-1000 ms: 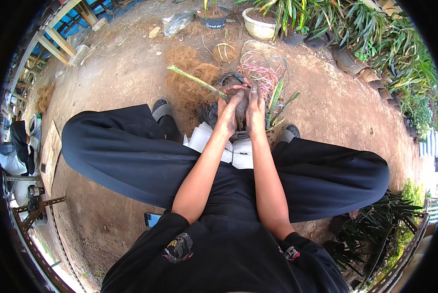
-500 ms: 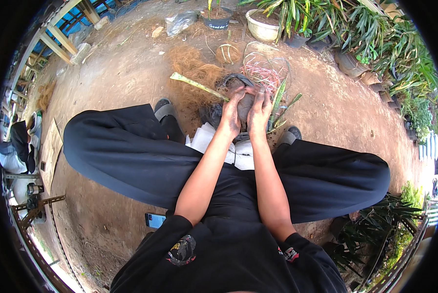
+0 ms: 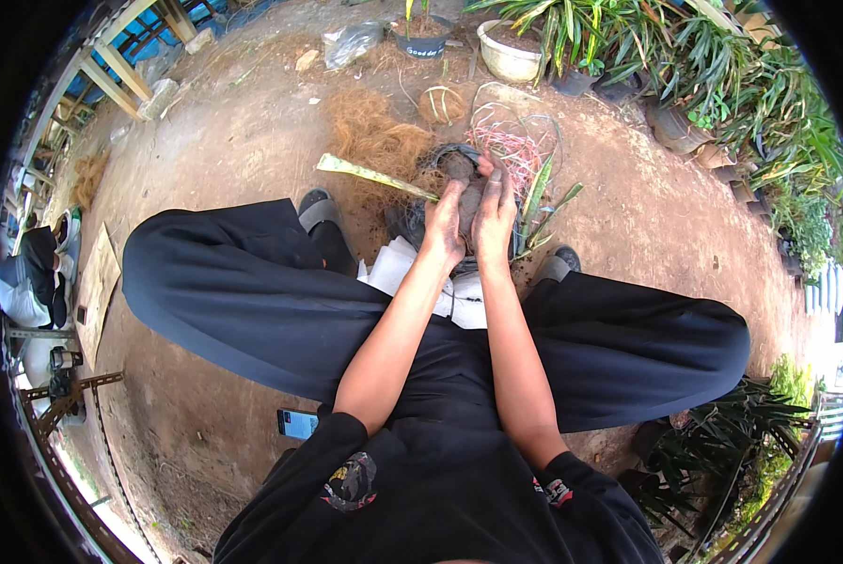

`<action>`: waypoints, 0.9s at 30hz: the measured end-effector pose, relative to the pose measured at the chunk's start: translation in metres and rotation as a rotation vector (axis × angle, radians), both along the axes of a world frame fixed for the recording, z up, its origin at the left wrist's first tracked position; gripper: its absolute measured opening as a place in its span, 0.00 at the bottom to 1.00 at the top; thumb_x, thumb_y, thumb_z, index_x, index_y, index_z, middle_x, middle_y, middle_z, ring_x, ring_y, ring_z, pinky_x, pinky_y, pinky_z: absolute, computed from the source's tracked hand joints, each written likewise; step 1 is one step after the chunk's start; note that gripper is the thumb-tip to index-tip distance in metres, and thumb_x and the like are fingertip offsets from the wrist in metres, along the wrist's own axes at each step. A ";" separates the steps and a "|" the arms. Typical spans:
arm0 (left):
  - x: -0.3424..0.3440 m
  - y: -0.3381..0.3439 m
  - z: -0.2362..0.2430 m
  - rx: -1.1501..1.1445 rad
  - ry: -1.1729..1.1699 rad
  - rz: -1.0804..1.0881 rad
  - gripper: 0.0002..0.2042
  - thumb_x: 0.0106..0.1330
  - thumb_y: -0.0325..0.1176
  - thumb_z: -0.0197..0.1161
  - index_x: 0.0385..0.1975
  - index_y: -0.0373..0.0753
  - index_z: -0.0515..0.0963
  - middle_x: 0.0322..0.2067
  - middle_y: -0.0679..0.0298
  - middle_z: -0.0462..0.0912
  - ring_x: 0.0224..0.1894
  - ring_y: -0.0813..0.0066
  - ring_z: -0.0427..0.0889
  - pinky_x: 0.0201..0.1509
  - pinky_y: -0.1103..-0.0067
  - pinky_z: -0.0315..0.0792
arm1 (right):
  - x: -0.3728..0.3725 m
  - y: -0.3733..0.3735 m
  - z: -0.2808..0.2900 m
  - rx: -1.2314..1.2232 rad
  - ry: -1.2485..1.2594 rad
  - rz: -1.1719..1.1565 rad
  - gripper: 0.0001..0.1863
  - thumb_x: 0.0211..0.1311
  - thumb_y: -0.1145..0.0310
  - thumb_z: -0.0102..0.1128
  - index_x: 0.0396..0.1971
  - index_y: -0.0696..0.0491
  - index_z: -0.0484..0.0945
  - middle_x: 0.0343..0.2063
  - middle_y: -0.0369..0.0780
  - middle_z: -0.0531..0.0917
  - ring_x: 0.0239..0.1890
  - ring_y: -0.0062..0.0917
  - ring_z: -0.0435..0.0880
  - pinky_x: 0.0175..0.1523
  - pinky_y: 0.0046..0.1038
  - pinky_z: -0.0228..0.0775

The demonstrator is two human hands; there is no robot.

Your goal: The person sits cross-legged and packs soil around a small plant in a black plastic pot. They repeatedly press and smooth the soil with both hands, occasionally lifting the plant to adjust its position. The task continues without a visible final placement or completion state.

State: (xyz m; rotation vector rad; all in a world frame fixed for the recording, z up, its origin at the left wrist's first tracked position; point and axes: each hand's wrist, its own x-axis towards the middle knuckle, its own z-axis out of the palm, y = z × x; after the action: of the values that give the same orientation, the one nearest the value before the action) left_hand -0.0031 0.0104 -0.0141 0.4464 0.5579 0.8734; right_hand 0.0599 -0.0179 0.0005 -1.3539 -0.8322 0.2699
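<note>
My left hand and my right hand cup a dark lump of soil between them, both stained with dirt, fingers curved around it. A pale green leaf stalk sticks out leftward beside my left fingers; whether they grip it is unclear. Beneath lie black plastic and folded white sheeting. Brown loose fibre lies beyond to the left, tangled pink string to the right. Long green leaves rest beside my right hand.
A fibre ball, clear plastic bag and cream pot stand beyond. Potted plants line the right side. A wooden frame is at upper left, a board at left, and a phone by my left hip.
Both hands have shifted slightly on the soil lump, showing more of its top between the fingers. The leaf stalk's outer end has moved a little downward.
</note>
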 end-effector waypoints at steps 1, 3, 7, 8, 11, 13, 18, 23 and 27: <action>0.002 -0.001 -0.004 -0.003 -0.002 0.015 0.15 0.68 0.39 0.50 0.49 0.39 0.72 0.48 0.62 0.77 0.50 0.71 0.77 0.53 0.72 0.72 | 0.001 -0.001 -0.001 -0.014 0.103 0.059 0.18 0.70 0.65 0.42 0.53 0.58 0.71 0.46 0.46 0.80 0.49 0.29 0.77 0.58 0.30 0.62; 0.004 -0.002 -0.009 -0.018 0.000 0.017 0.15 0.68 0.39 0.51 0.50 0.39 0.71 0.50 0.62 0.76 0.50 0.72 0.77 0.53 0.74 0.73 | 0.005 -0.004 -0.002 -0.017 0.232 0.135 0.18 0.70 0.66 0.43 0.54 0.58 0.70 0.46 0.43 0.79 0.50 0.25 0.76 0.55 0.25 0.64; 0.002 -0.003 -0.008 0.080 0.119 0.040 0.12 0.66 0.35 0.54 0.46 0.39 0.73 0.45 0.63 0.77 0.46 0.74 0.78 0.50 0.76 0.73 | 0.012 -0.003 -0.005 -0.126 0.585 0.255 0.26 0.68 0.49 0.46 0.53 0.56 0.72 0.43 0.39 0.80 0.48 0.23 0.75 0.55 0.26 0.65; 0.001 -0.002 -0.007 0.159 0.164 0.037 0.11 0.65 0.34 0.55 0.45 0.39 0.73 0.44 0.63 0.78 0.45 0.74 0.78 0.49 0.76 0.73 | 0.013 -0.003 -0.006 -0.105 0.615 0.251 0.27 0.68 0.48 0.46 0.53 0.56 0.72 0.44 0.39 0.80 0.48 0.23 0.75 0.55 0.26 0.64; -0.002 -0.002 -0.001 0.309 0.213 -0.016 0.08 0.63 0.30 0.57 0.41 0.40 0.75 0.40 0.64 0.79 0.43 0.76 0.78 0.46 0.79 0.72 | 0.013 -0.003 -0.007 -0.049 0.579 0.201 0.29 0.66 0.45 0.46 0.53 0.55 0.72 0.44 0.39 0.80 0.48 0.24 0.75 0.56 0.27 0.64; -0.002 -0.003 0.001 0.347 0.297 -0.046 0.07 0.64 0.32 0.57 0.38 0.40 0.77 0.37 0.65 0.79 0.42 0.79 0.77 0.45 0.79 0.71 | 0.012 -0.004 -0.005 -0.039 0.521 0.207 0.30 0.66 0.44 0.46 0.54 0.55 0.72 0.44 0.40 0.80 0.49 0.25 0.75 0.56 0.28 0.65; 0.006 0.000 0.002 0.614 0.407 0.310 0.12 0.65 0.37 0.56 0.37 0.33 0.76 0.47 0.54 0.73 0.51 0.65 0.70 0.57 0.72 0.62 | 0.014 -0.008 0.005 -0.051 0.881 0.334 0.33 0.63 0.40 0.48 0.52 0.56 0.74 0.43 0.41 0.80 0.48 0.27 0.77 0.54 0.30 0.68; 0.000 0.004 -0.011 0.974 0.841 0.444 0.19 0.66 0.40 0.52 0.51 0.32 0.69 0.63 0.43 0.55 0.65 0.46 0.51 0.68 0.57 0.45 | 0.015 -0.010 0.001 -0.104 0.906 0.416 0.24 0.60 0.49 0.55 0.39 0.59 0.79 0.35 0.41 0.82 0.37 0.25 0.80 0.44 0.26 0.72; 0.000 0.004 -0.019 0.960 0.795 0.529 0.18 0.64 0.35 0.49 0.51 0.31 0.67 0.60 0.43 0.58 0.64 0.46 0.54 0.67 0.59 0.46 | 0.014 -0.012 -0.006 -0.150 0.786 0.375 0.14 0.57 0.63 0.57 0.32 0.60 0.79 0.28 0.38 0.81 0.29 0.22 0.79 0.35 0.25 0.71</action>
State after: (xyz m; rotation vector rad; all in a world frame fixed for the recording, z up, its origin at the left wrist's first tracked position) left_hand -0.0029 0.0141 -0.0330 1.6134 0.9897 1.4626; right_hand 0.0738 -0.0299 -0.0057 -1.0788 -0.3888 1.0958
